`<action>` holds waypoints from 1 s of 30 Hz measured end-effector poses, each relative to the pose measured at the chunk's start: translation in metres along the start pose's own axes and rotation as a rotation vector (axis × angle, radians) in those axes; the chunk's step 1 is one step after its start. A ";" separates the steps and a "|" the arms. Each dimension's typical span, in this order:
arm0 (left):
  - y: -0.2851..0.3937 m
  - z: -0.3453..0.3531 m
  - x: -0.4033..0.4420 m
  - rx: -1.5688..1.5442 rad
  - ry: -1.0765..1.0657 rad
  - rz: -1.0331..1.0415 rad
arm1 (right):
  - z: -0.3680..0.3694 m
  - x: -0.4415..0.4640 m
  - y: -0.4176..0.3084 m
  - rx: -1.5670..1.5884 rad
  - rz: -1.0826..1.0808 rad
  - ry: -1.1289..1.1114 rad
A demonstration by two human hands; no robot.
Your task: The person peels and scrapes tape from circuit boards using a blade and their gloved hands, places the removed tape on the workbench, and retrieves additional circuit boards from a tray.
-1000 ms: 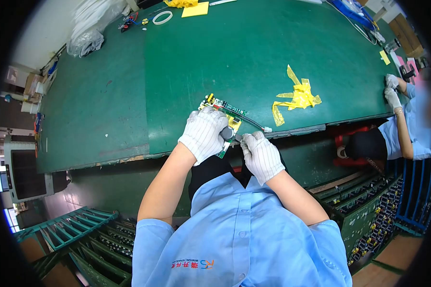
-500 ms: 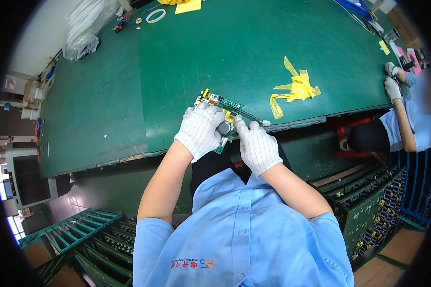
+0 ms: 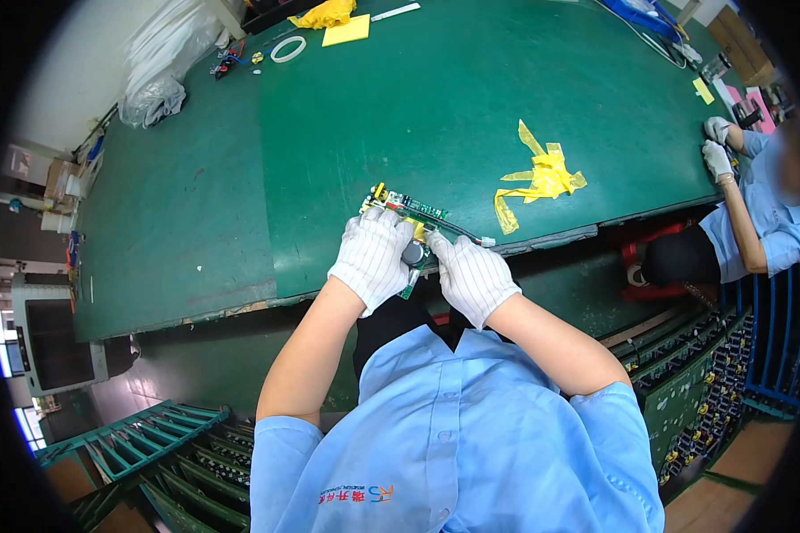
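A green circuit board with yellow and black parts sits at the near edge of the table. My left hand, in a white striped glove, is closed over the board's left side, hiding much of it. A round dark capacitor-like part shows between the hands. My right hand, gloved the same way, has its fingertips closed at the board's right side. Dark wires with a white connector run along the board and end above my right hand.
Crumpled yellow tape lies right of the board on the green table. A tape ring and yellow sheet are at the far side. Another person's gloved hands are at the right edge. Racks of boards stand behind.
The view has shifted slightly, so the table things sit a little lower and the yellow tape further left. Both hands stay at the board, with little visible movement.
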State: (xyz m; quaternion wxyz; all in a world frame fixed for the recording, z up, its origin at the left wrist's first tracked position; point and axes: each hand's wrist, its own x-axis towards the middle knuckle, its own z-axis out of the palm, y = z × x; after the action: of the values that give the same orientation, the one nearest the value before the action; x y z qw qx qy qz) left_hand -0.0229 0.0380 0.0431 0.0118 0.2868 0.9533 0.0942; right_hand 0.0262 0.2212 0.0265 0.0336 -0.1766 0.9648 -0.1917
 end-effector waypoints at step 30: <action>0.017 -0.020 -0.007 0.004 0.093 -0.045 | -0.091 -0.057 0.151 -0.224 0.396 0.360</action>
State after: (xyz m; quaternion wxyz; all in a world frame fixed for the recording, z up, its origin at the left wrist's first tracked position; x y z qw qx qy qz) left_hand -0.0088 0.0445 0.0660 -0.0312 0.2606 0.9592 0.1053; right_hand 0.0177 0.4041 0.0524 -0.1209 0.0493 0.9862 -0.1017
